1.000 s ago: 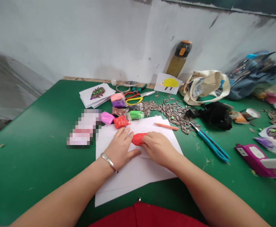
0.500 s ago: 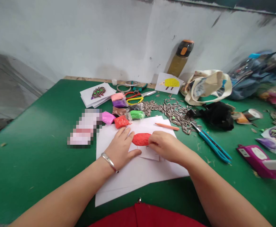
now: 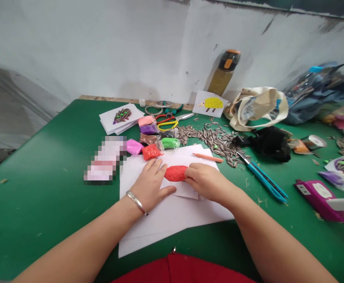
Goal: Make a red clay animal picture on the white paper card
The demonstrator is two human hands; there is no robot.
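Note:
A flattened oval of red modelling clay [image 3: 175,173] lies on a small white card [image 3: 186,191], with thin drawn lines just below it. My left hand [image 3: 152,182] rests flat on the paper with its fingers spread, the fingertips and thumb close to the clay's left end. On the other side my right hand [image 3: 205,179] is closed, its bent fingers and thumb pressed together at the clay's right edge. Larger white sheets [image 3: 172,220] lie under the card. Just above my left fingers is a packet of red clay [image 3: 151,151].
Clay packets such as the green one [image 3: 170,143], scissors [image 3: 185,116] and sunflower seeds [image 3: 216,137] lie behind the paper. An orange pencil [image 3: 207,158] crosses its top; a blue utility knife [image 3: 266,181] is to the right. A hedgehog picture [image 3: 210,103] leans by a bottle [image 3: 225,72].
Both hands stay almost where they were. The right fingers shift very slightly at the clay's right edge; the clay and card look the same.

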